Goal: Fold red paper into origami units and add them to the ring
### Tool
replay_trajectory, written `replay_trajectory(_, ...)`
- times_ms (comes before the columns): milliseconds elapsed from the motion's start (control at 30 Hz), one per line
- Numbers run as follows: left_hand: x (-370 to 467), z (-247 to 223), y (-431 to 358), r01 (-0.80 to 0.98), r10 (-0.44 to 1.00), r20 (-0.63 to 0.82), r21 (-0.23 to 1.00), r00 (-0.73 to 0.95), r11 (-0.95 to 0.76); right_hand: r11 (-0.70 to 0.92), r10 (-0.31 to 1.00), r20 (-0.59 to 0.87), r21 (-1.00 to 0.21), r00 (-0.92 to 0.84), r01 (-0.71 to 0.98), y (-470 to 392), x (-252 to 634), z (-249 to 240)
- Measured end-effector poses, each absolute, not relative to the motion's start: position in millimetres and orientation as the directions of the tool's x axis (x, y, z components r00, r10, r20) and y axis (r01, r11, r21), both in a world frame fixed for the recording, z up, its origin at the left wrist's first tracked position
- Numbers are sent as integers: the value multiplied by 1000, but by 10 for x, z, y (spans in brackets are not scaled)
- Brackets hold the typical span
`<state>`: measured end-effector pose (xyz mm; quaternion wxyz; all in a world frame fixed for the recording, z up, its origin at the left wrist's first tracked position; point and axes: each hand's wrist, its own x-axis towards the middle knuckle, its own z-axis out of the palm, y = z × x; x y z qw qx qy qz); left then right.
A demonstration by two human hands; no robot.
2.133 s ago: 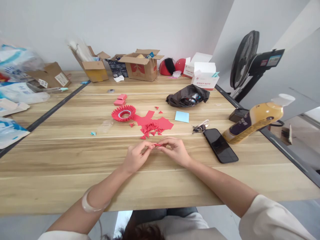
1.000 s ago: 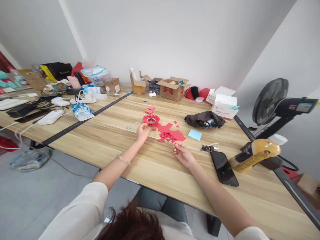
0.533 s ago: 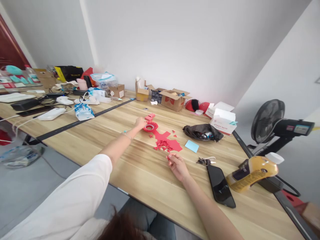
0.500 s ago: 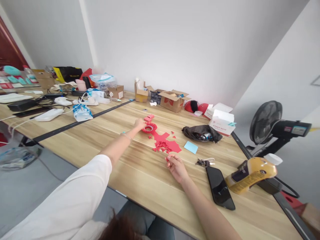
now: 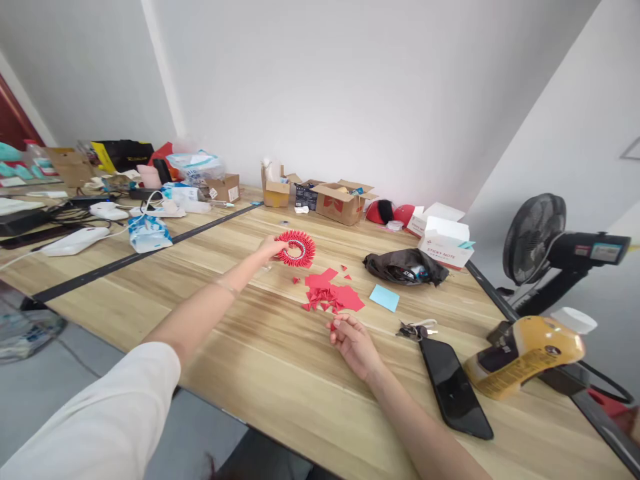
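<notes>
My left hand (image 5: 273,247) grips the left edge of a ring of folded red paper pieces (image 5: 306,248), its round hole facing me. The ring is tilted up, with white showing around its inner edge. Closer to me, my right hand (image 5: 353,340) pinches a small folded red paper piece (image 5: 333,326) between thumb and fingertips. Between the hands lies a pile of folded red paper triangles (image 5: 323,295) on flat red paper (image 5: 353,298). A few loose triangles lie around it.
Right of the pile are a blue sticky note pad (image 5: 385,298), keys (image 5: 415,329), a black phone (image 5: 455,387) and a yellow bottle (image 5: 527,353). A black bag (image 5: 405,267) and open cardboard boxes (image 5: 340,203) stand farther back. A fan (image 5: 535,237) is at the right.
My left hand has lifted and tilted the red paper ring so its face turns toward me. My right hand keeps its pinch near the same place. The view has shifted slightly.
</notes>
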<state>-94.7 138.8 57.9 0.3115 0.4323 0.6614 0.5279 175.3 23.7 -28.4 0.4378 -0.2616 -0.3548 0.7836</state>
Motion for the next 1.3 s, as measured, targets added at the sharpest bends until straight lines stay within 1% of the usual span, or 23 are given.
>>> replay_trajectory(100,-1001,600,1142,183,947,-46,977,-318,109,-365,864,-91,-791,-496,-490,221,1750,-275)
replay_trajectory(300,-1022,521,648,49,994,-104,993,-44,106,-287,872,-41,-850,-488,-442,186,1727,-271)
replay_trajectory(433,-1036,415,476,-8,974,-191,981,125,194,-173,893,0,-923,-449,-344,155,1683,-246)
replay_trajectory(533,-1051,353,411,4,939,-272,961,211,277,-109,901,26,-953,-434,-283,122,1616,-185)
replay_trajectory(633,-1037,326,379,18,907,-319,945,276,327,-82,899,47,-959,-435,-272,96,1536,-119)
replay_trajectory(700,-1015,312,370,16,876,-348,931,336,364,-93,910,35,-954,-414,-285,101,1488,-98)
replay_trajectory(800,-983,274,365,4,841,-388,909,377,417,-141,937,-15,-931,-350,-338,180,1426,-107)
replay_trajectory(867,-969,243,365,-7,833,-402,899,379,438,-196,942,-52,-887,-330,-418,278,1381,-131)
replay_trajectory(933,-957,217,364,-7,828,-404,898,388,441,-223,938,-55,-853,-343,-472,387,1329,-167)
replay_trajectory(1000,-942,200,363,-5,829,-388,905,403,426,-213,939,-32,-833,-341,-510,476,1283,-212)
replay_trajectory(1167,-892,161,373,4,833,-341,926,436,377,-246,915,-30,-833,-403,-496,551,1291,-333)
replay_trajectory(1300,-861,96,393,28,856,-342,933,388,360,-253,908,-30,-834,-419,-490,553,1353,-362)
